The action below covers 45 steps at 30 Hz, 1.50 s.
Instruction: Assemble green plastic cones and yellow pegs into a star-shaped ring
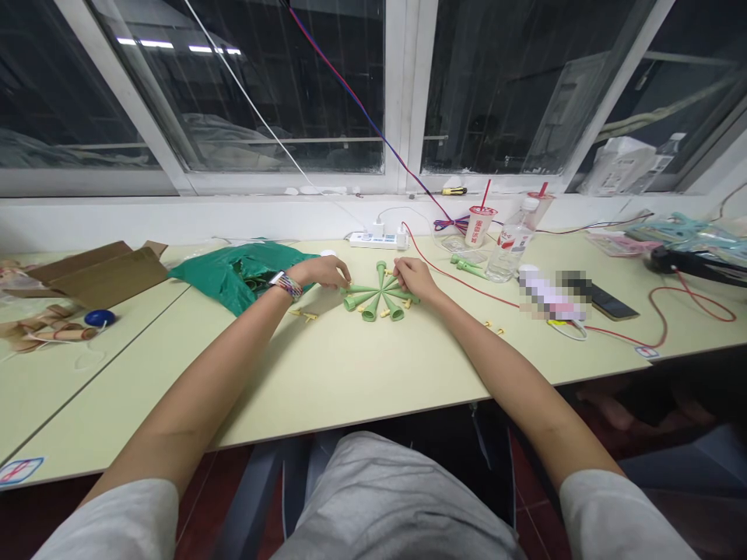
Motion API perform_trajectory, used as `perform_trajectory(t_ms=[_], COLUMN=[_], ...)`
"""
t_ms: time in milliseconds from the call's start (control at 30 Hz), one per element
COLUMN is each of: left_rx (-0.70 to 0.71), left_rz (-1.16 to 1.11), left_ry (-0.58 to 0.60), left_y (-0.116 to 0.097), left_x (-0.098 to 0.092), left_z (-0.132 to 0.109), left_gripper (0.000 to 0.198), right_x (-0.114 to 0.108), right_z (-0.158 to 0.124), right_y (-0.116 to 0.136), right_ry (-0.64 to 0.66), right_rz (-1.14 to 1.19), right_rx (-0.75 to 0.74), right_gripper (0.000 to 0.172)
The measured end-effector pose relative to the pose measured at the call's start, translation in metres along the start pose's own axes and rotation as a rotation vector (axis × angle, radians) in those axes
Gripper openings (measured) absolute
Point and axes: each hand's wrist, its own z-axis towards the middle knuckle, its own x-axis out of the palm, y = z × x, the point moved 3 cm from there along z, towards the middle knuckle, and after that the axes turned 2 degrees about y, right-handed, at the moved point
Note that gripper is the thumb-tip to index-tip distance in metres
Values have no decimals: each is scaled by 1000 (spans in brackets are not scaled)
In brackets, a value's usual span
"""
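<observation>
Several green plastic cone-shaped spikes (369, 311) lie in a star on the table, pointed ends together at the centre and wide open ends outward. Small yellow T-shaped plastic pieces (385, 313) lie in gaps between them. My left hand (320, 271) is at the star's left side, fingers loosely bent and apart, close to the tip of a left spike. My right hand (414, 278) is at the upper right of the star, fingertips pinched together beside a yellow piece; what they hold is hidden. More yellow pieces (304, 314) lie below my left wrist.
A green plastic bag (233, 268) and a cardboard box (110, 272) stand left. Behind are a power strip (378, 240) and a paper cup (479, 225). Right are a water bottle (507, 249), more green spikes (470, 268), a phone (610, 299) and a red cable (467, 289).
</observation>
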Motion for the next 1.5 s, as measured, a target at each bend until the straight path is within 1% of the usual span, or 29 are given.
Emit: perform_trajectory(t_ms=[300,500,600,700,733,800,867,933,1033,1100,1200,1333,1500], left_rx=[1,4,10,17,18,26,34,39,46,50,43,43,30], left_rz=[40,90,80,72,72,61,36,7,-15,-25,-43,-80,-73], left_ry=[79,88,97,90,82,69,66,67,75,85,89,94,103], left_y=[1,1,2,4,5,7,8,8,6,3,0,0,0], left_x=[1,0,1,1,0,-1,-3,-4,-4,-2,0,2,2], left_z=[3,4,4,5,5,5,4,3,1,-1,-3,-4,-4], left_gripper=[36,42,42,42,42,42,42,41,38,36,35,35,37], right_x=[0,0,0,-3,-7,-21,-40,-65,-102,-120,-134,-136,-136], right_z=[0,0,0,2,2,3,3,1,-5,-8,-10,-7,-7], right_y=[2,1,0,3,6,12,18,18,10,0,-14,-22,-19], right_ry=[6,10,21,14,-7,-85,-181,-259,-301,-273,-205,-174,-171], right_rz=[-34,-38,-41,-122,-196,-418,-692,-931,-1142,-1196,-1228,-1261,-1267], right_rx=[3,22,27,22,6,-20,1,89,279,407,511,549,538], right_gripper=[44,43,42,42,41,38,28,22,36,41,42,43,42])
